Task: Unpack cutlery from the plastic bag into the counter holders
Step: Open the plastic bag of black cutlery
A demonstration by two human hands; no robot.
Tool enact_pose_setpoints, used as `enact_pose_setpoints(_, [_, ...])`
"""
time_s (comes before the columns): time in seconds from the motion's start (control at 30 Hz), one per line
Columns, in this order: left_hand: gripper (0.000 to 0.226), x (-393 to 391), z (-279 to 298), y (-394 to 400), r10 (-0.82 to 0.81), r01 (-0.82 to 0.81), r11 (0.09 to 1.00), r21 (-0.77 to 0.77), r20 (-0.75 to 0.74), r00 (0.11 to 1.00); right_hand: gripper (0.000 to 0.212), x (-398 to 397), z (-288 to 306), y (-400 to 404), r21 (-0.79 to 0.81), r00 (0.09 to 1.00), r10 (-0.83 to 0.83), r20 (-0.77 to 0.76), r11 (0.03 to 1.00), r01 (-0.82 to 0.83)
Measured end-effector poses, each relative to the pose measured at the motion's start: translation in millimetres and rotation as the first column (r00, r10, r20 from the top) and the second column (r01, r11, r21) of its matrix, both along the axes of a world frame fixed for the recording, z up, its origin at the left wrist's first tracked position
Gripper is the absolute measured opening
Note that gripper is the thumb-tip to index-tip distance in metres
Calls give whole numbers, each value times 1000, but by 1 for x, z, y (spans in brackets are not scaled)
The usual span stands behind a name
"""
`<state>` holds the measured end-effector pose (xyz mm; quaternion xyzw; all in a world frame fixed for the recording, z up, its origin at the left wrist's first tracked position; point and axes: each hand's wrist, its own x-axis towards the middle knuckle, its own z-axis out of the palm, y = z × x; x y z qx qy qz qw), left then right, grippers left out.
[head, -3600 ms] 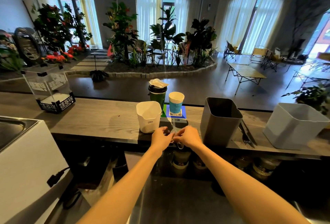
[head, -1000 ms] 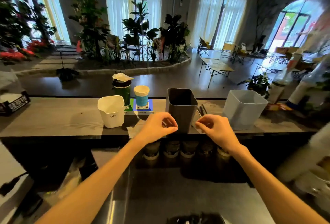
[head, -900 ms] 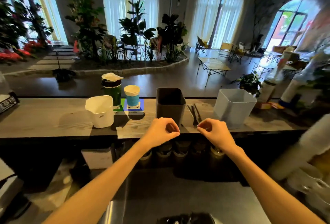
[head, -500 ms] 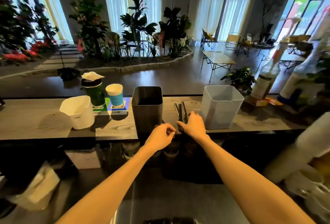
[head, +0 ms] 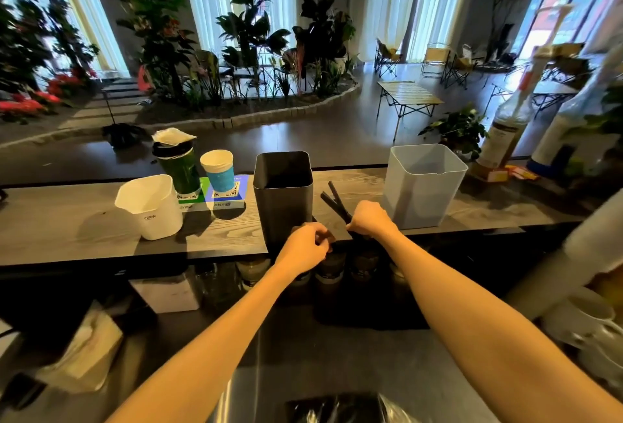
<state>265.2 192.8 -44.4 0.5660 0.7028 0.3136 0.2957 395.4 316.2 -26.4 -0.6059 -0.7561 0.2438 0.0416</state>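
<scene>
Head cam view: the black cutlery (head: 332, 198) lies on the wooden counter (head: 67, 223) in the gap between the dark holder (head: 283, 196) and the pale grey holder (head: 423, 183), long axis running near-to-far and tipped a bit left at the far end. The right hand (head: 369, 220) is curled over its near ends, so it's the closer one. The left hand (head: 305, 249) sits just beside it at the dark holder's base, fingers curled; I think it's pinching something but can't tell. A plastic bag (head: 340, 409) is cut off at the bottom edge.
</scene>
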Motion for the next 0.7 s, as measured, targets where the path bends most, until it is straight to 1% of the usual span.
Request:
enact_pose_setpoints(0.07, [25,3,2,-6,-22,24,998,51,-46,999,26,9,3,-8,6,1000,7,21,1000,-7])
enact_pose_setpoints(0.13, [25,7,6,-12,-35,74,978,192,-199,979,31,22,13,-18,-24,999,24,32,999,-23])
enact_pose_setpoints(0.17, [28,10,8,-14,-35,118,954,276,-289,957,32,29,20,-23,-44,999,29,31,999,-28])
enact_pose_setpoints(0.23, [46,19,13,-16,-38,228,896,382,-445,895,37,46,35,-34,-67,999,35,36,997,-32])
enact_pose_setpoints(0.3, [69,27,17,-13,-63,337,853,398,-563,824,38,63,56,-48,-91,996,56,68,995,-50])
enact_pose_setpoints(0.33, [74,31,19,-11,-78,393,836,382,-627,775,36,71,66,-56,-120,996,63,62,991,-55])
enact_pose_setpoints(0.37, [73,35,20,-11,-94,449,814,368,-679,728,35,81,77,-64,-158,998,64,28,986,-59])
enact_pose_setpoints(0.4, [65,39,20,-10,-109,498,790,357,-718,687,34,89,88,-71,-196,998,65,-19,978,-67])
enact_pose_setpoints(0.43, [50,42,21,-10,-130,527,773,354,-724,677,32,98,97,-78,-226,996,64,-63,971,-76])
enact_pose_setpoints(0.47, [35,43,21,-10,-139,528,770,358,-713,687,30,106,105,-84,-248,993,63,-97,965,-85])
enact_pose_setpoints(0.5, [23,46,24,-13,-137,503,789,352,-697,703,29,113,111,-88,-266,989,58,-135,959,-93])
enact_pose_setpoints(0.53, [17,51,25,-14,-156,494,804,330,-685,712,30,120,116,-91,-282,981,48,-190,954,-101])
enact_pose_setpoints(0.57, [16,54,28,-16,-202,461,831,312,-602,772,34,125,120,-94,-293,965,24,-261,950,-103])
enact_pose_setpoints(0.6, [19,58,33,-21,-261,389,867,313,-381,887,40,129,125,-99,-298,940,-4,-341,949,-103])
enact_pose_setpoints(0.63, [23,63,38,-28,-302,333,893,302,-144,942,45,132,130,-103,-297,901,-38,-432,949,-102])
enact_pose_setpoints(0.67, [26,64,43,-34,-328,302,910,284,45,944,49,135,136,-108,-293,850,-70,-523,951,-102])
enact_pose_setpoints(0.7, [26,64,48,-39,-387,337,903,265,165,907,50,136,140,-113,-283,795,-92,-599,953,-104])
